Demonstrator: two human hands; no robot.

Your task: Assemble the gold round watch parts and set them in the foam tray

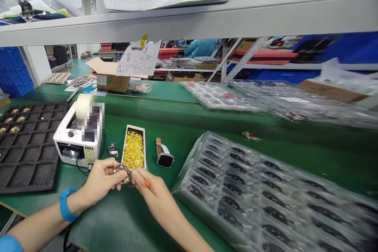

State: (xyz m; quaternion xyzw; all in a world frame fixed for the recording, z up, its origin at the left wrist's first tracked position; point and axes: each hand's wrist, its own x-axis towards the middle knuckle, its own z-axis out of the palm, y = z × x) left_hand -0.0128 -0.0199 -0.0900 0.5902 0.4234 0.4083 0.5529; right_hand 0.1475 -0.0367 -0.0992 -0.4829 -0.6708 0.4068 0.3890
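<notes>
Between the thumb and fingers of my left hand [100, 177] is a round gold-coloured metal part, like a watch case [126, 174]. Beside it, my right hand [151, 186] is closed around a small tool with an orange handle [147, 184]; its working end is too small to make out. My right fingertips are right at the part's edge. Just beyond both hands stands a narrow white box [144, 145] filled with small yellow rings [133, 147]. A smartwatch [164, 159] with its strap lies to the right of the box, and a tally counter [113, 149] to the left.
A white tape dispenser [63, 141] stands left of the counter. Further left lies a black foam tray [38, 161] with several gold parts. Stacked clear trays [224, 189] of dark parts fill the right. A cardboard box [113, 82] sits behind, under a metal shelf [189, 27].
</notes>
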